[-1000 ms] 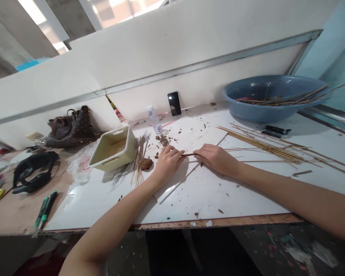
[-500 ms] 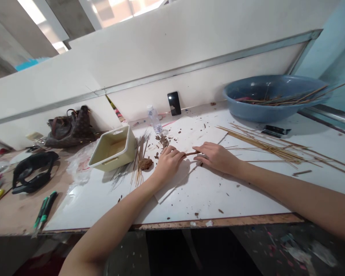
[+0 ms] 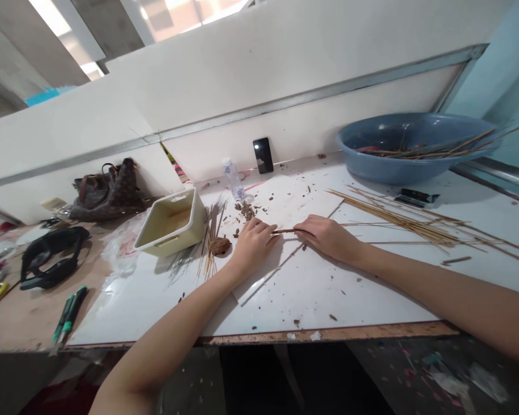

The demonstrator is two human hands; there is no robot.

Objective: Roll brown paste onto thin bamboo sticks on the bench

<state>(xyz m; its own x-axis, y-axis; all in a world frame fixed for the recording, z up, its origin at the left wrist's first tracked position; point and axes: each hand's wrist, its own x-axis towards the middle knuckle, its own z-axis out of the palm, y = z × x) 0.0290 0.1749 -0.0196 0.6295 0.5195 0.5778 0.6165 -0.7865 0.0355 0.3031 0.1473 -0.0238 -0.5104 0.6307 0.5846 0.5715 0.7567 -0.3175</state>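
A thin stick with a dark brown coating [image 3: 284, 231] spans the gap between my two hands, low over a white board [image 3: 259, 288]. My left hand [image 3: 254, 242] has its fingers closed around the left end of it. At the other end, my right hand [image 3: 326, 235] pinches the stick between thumb and fingers. Just left of my left hand lies a brown doughy lump [image 3: 220, 246], beside several thin sticks [image 3: 211, 230]. Brown crumbs [image 3: 244, 211] are heaped behind that hand. To the right of my right hand spreads a bundle of tan sticks [image 3: 398, 222].
A pale yellow tub [image 3: 184, 237] stands left, near a handbag [image 3: 112, 193], a black strapped device [image 3: 52, 256] and green-black cutters [image 3: 71, 314]. Behind are a plastic bottle [image 3: 234, 181] and phone [image 3: 263, 155]. A blue basin [image 3: 393, 167] holding sticks sits back right.
My right hand's thumb and fingers have closed together on the stick's right end, where they were more spread before. My left hand has barely shifted.
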